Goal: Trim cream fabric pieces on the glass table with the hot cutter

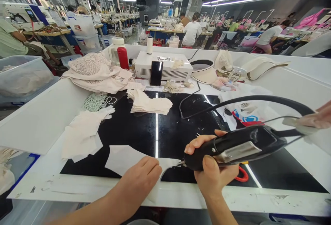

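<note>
At the front of the black glass tabletop [134, 128], my left hand [142, 178] is closed on the edge of a pale fabric piece [124, 157]. My right hand [214, 170] is wrapped round a black handheld electric cutter [240, 145]. Its metal tip touches the fabric's right edge, just right of my left hand. A stack of cream fabric pieces [150, 102] lies further back, and more cut pieces [81, 133] are at the left.
Red-handled scissors [241, 175] lie partly behind my right hand. The cutter's black cable [258, 97] arches over the right side. Behind stand a white box [164, 66], a phone [156, 73] and a red bottle [122, 58]. Another person's hand [320, 116] is at the right edge.
</note>
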Available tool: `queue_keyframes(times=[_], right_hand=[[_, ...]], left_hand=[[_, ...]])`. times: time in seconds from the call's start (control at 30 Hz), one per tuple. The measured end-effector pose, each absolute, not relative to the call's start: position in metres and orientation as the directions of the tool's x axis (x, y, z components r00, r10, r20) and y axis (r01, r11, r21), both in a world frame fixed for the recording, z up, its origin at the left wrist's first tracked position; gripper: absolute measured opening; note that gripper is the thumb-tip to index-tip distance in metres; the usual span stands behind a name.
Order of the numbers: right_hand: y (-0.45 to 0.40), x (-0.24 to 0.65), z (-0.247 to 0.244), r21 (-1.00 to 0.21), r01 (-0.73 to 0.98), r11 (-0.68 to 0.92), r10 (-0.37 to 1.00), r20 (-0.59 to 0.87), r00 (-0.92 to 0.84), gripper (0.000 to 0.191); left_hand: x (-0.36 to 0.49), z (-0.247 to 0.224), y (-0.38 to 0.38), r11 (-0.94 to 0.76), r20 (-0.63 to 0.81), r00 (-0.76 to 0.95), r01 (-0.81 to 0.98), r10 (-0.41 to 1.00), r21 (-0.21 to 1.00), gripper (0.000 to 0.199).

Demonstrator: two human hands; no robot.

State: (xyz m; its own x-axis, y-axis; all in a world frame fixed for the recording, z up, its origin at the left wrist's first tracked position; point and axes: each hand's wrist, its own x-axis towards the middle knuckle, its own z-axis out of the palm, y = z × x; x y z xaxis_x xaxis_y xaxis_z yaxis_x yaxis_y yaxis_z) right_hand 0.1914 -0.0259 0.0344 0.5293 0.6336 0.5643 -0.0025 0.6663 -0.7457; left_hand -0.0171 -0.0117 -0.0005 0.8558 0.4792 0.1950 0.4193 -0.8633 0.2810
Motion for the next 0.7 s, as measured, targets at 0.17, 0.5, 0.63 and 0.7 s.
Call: queue_keyframes(times=[0.17,0.5,0.63,0.7], right_hand=[[-0.032,0.191,0.036,-0.764,-0.012,0.645,0.646,0.537,0.543,0.044],[-0.046,0.185,0.037,-0.765,-0.017,0.644,0.641,0.527,0.558,0.046],[-0.049,0.184,0.038,-0.771,-0.028,0.636,0.653,0.519,0.551,0.045],[-0.05,0.183,0.039,-0.783,-0.032,0.621,0.661,0.502,0.557,0.045]], left_hand=[[-0.015,0.001,-0.013,-0.859,0.245,0.829,0.449,0.503,0.246,0.052],[-0.011,-0.003,-0.003,-0.888,0.312,0.831,0.434,0.46,0.155,0.049],[-0.006,-0.009,-0.004,-0.899,0.359,0.833,0.437,0.422,0.042,0.044],[-0.003,-0.013,-0.006,-0.897,0.381,0.828,0.443,0.41,0.003,0.034]])
